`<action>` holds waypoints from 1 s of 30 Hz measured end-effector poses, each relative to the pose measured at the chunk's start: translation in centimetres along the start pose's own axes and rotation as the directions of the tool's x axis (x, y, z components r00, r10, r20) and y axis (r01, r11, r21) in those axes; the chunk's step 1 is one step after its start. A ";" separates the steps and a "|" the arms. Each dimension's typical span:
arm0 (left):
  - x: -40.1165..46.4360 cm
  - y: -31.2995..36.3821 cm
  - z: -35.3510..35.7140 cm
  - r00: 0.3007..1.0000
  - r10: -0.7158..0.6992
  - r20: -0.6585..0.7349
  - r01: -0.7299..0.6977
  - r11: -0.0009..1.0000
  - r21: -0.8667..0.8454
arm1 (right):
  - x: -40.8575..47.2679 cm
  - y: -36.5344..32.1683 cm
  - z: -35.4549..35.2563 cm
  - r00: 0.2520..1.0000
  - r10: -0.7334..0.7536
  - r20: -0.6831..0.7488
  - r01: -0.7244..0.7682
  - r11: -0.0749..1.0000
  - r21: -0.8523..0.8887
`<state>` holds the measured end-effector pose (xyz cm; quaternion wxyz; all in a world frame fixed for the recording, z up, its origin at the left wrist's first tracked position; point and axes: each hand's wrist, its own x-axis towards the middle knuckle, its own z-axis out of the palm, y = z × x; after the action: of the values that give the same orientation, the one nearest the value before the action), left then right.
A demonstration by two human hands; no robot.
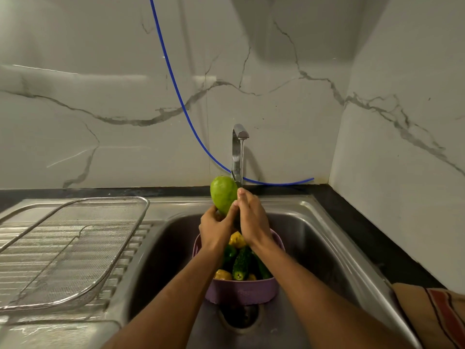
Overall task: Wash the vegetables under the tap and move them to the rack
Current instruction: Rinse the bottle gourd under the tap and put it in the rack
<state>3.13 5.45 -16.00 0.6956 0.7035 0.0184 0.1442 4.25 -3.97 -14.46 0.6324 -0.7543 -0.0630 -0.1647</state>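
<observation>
A large pale green gourd (223,195) is held upright over the sink, just left of the water stream falling from the chrome tap (239,147). My left hand (216,229) grips its lower end from below. My right hand (253,217) lies against the gourd's right side with fingers stretched upward, under the running water. Below the hands a purple bowl (241,290) stands in the sink and holds cucumbers (241,264), a yellow pepper (237,240) and other vegetables. The wire mesh rack (73,248) sits on the drainboard at the left with nothing in it.
The steel sink (314,243) has a drain hole (240,316) just in front of the bowl. A blue hose (176,91) hangs down the marble wall behind the tap. A striped cloth (432,313) lies on the dark counter at the right.
</observation>
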 end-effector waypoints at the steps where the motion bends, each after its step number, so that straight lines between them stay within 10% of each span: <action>1: 0.2 -0.1 -0.1 1.000 -0.005 -0.005 0.005 1.000 -0.020 | -0.2 -0.1 -0.2 1.000 -0.012 0.004 0.012 1.000 -0.018; 13: 0.5 0.9 0.1 0.998 -0.071 0.003 0.070 0.988 -0.138 | -0.1 2.0 -1.2 0.998 -0.039 0.054 0.044 0.994 -0.098; 22: -0.9 1.2 0.7 0.979 0.190 0.074 -0.183 0.979 -0.088 | 1.6 3.3 -2.7 0.981 0.187 -0.057 -0.195 0.948 -0.251; 30: -0.8 0.6 0.6 0.998 0.055 0.037 -0.048 0.984 -0.172 | 0.8 0.4 0.0 0.999 -0.015 0.033 0.018 0.996 -0.090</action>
<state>2.40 4.65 -15.51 0.7496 0.6445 -0.0266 0.1486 5.16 -4.10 -14.53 0.5954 -0.7840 -0.0721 -0.1604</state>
